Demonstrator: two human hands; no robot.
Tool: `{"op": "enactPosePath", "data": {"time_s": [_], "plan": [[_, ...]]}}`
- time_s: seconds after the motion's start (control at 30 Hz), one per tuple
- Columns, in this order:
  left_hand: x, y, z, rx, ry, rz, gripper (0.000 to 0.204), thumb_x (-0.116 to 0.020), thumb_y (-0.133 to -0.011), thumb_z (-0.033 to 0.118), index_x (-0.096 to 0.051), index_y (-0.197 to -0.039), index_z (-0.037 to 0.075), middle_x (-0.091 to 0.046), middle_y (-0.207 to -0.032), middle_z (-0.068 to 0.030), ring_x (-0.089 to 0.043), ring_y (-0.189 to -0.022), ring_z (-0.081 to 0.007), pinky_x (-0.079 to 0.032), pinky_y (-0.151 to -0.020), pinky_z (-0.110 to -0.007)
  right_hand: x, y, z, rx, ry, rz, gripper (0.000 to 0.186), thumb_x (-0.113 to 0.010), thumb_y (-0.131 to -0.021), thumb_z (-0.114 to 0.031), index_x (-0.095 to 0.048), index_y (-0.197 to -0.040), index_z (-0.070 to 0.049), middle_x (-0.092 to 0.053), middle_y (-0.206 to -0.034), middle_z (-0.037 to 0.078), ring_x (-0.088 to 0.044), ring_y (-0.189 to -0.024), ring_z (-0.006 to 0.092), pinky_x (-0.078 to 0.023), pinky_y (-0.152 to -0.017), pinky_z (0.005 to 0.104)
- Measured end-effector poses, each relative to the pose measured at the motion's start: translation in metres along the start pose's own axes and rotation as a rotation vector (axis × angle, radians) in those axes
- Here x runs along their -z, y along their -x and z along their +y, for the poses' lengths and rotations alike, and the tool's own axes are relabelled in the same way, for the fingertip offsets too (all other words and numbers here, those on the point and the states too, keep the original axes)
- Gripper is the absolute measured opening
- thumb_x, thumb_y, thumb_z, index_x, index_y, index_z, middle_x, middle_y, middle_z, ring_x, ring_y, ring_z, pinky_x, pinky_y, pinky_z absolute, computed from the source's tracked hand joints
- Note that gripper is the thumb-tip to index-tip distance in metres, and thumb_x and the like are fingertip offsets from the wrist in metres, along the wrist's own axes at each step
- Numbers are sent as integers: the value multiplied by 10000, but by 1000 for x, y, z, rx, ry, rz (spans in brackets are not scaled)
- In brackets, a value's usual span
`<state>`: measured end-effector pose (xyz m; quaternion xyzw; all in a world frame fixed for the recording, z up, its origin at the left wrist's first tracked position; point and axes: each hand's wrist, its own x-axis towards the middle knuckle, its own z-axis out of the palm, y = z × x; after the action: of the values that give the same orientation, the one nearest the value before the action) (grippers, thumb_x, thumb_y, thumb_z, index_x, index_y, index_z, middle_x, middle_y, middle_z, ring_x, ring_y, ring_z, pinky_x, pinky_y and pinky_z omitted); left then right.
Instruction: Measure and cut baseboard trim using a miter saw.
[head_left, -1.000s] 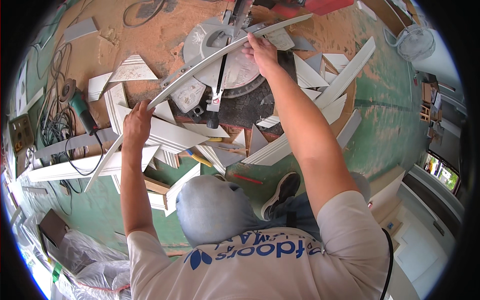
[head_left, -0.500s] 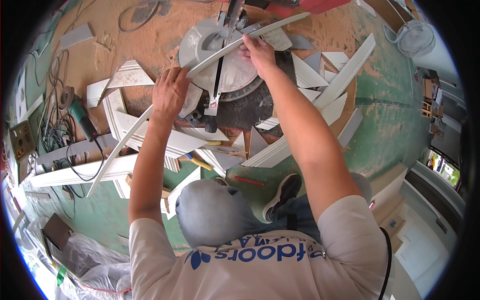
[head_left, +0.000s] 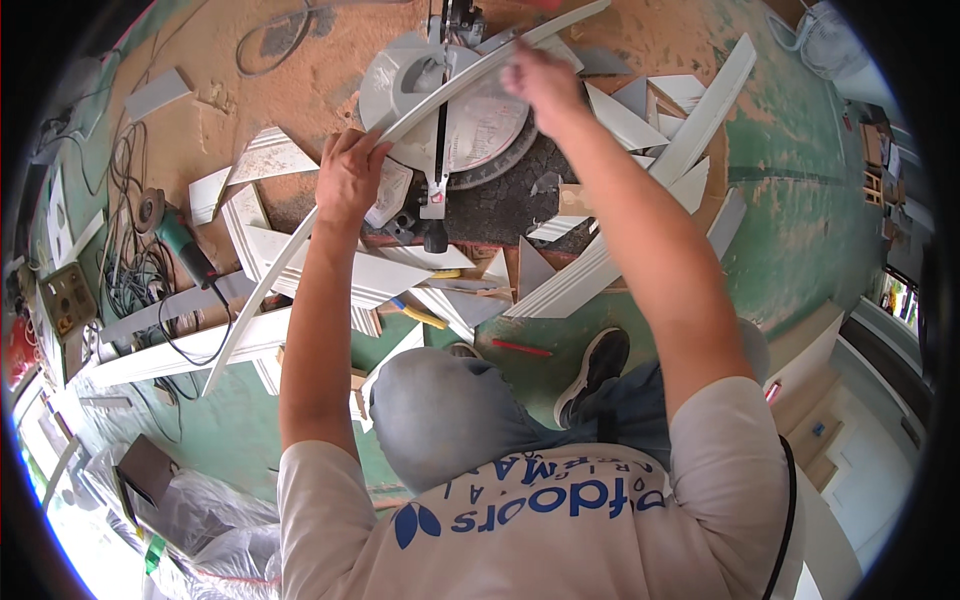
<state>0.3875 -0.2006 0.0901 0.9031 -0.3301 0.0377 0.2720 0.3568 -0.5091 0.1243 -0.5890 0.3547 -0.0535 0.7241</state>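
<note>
Currently, from the head view, a long pale strip (head_left: pixel 425 110) runs slantwise over the miter saw's round table (head_left: pixel 490 130), crossing its dark slot (head_left: pixel 441 152), its near end reaching down leftward past white moulding offcuts (head_left: pixel 275 155). The left hand (head_left: pixel 350 178) has its fingers curled around the strip, just left of the round table. The right hand (head_left: pixel 548 90) is blurred beside the strip's farther part; whether it grips, touches or hovers, I cannot tell. Good handling here probably means steady, even support from both sides, no twisting or bowing, and fingertips well away from the slot.
</note>
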Motion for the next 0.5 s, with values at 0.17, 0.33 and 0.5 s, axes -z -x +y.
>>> {"op": "enactPosePath", "data": {"time_s": [0.17, 0.33, 0.5], "plan": [[9, 4, -4, -1, 5, 3, 232, -732, -906, 167, -754, -1108, 53, -695, -952, -134, -624, -934, -366, -499, -873, -465, 44, -1, -179, 276, -308, 124, 434, -484, -1088, -445, -548, -1208, -33, -617, -1059, 126, -637, -786, 256, -582, -746, 381], [2, -10, 3, -10, 75, -36, 238, -740, -905, 191, -775, -1100, 59, -711, -949, -149, -642, -917, -372, -502, -884, -463, -10, 42, -300, 392, 267, -301, 539, -632, -1001, -437, -513, -1298, -3, -639, -1078, 178, -654, -851, 276, -608, -771, 423], [0, -3, -4, 0, 50, -42, 227, -747, -902, 196, -780, -1081, 59, -719, -933, -156, -658, -909, -375, -509, -860, -462, -36, 64, -272, 246, 243, -146, 466, -634, -989, -334, -501, -1286, -1, -631, -1072, 166, -653, -837, 285, -616, -777, 451]]}}
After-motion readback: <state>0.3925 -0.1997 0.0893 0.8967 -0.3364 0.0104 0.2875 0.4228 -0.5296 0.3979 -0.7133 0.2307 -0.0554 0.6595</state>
